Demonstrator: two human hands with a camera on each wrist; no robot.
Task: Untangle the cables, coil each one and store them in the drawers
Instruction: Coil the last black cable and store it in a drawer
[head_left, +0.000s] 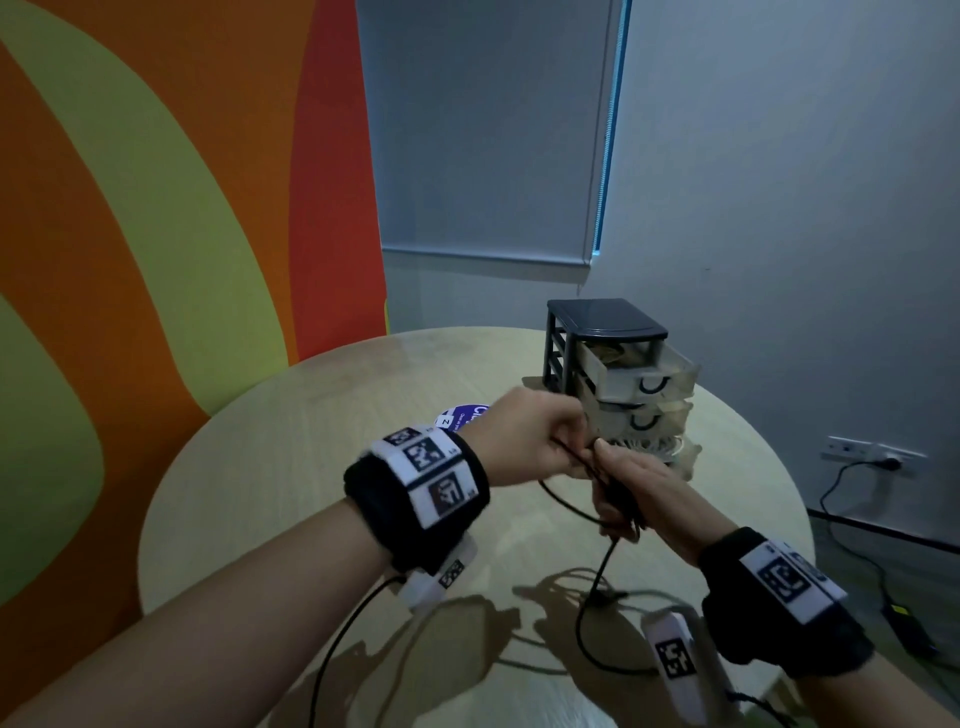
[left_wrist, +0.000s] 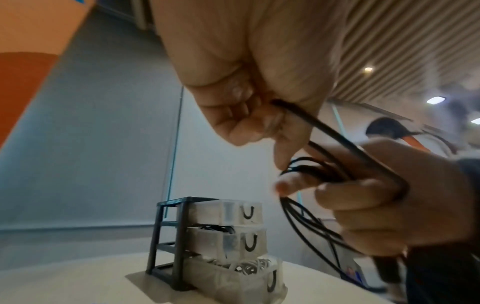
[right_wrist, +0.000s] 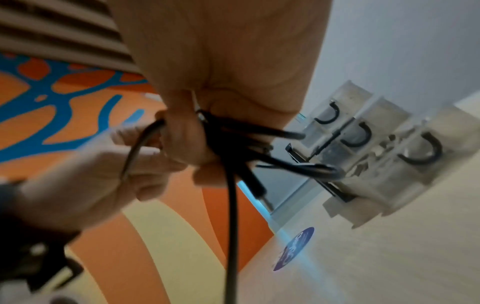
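Coiling the black cable (head_left: 597, 566) above the table (head_left: 311, 467), centre of frame.

Right hand (head_left: 639, 493) clenched round a bundle of loops, left hand (head_left: 540, 441) pinching the free strand and feeding it in. Light, limp, springy stuff, likely to unwind; best gripped across the whole bundle. Drawers (head_left: 639, 395) just behind, pulled open, waiting.
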